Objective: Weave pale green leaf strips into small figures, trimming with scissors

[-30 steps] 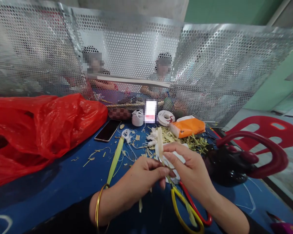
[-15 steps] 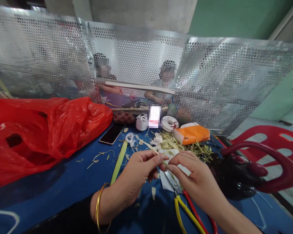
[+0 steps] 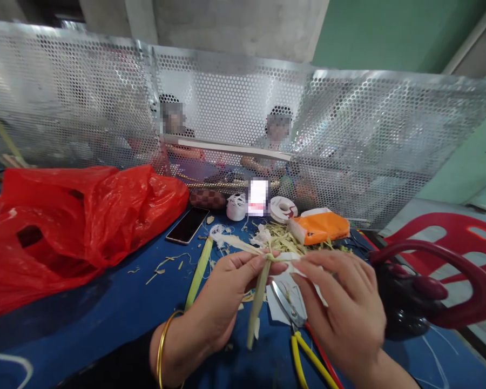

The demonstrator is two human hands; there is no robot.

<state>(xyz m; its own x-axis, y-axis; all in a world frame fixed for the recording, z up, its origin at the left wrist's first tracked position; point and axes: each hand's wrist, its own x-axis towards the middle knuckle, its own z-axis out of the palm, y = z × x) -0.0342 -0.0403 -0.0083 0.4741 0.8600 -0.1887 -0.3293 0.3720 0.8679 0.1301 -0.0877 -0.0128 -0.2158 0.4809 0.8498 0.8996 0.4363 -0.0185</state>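
Note:
Between thumb and fingers, my left hand (image 3: 235,294) pinches a pale green leaf strip (image 3: 258,302), whose long end hangs down toward the table. A small knot or fold (image 3: 269,257) shows at its top, and a wider pale piece juts out to the left. My right hand (image 3: 340,302) is closed on a thin end of the strip, drawn out to the right of the knot. Below the hands lie scissors (image 3: 294,316) with yellow and red handles, partly hidden by my right hand, on white paper (image 3: 277,305).
A red plastic bag (image 3: 89,216) lies left, beside a phone (image 3: 187,225). Behind are white string (image 3: 237,207), a spool (image 3: 283,208), leaf scraps (image 3: 281,235) and an orange packet (image 3: 322,226). A dark kettle (image 3: 405,292) stands right. Two people sit beyond a perforated metal screen (image 3: 227,97).
My right hand has moved right, away from my left, pulling a thin end out. The strip's hanging length and the knot have come into view.

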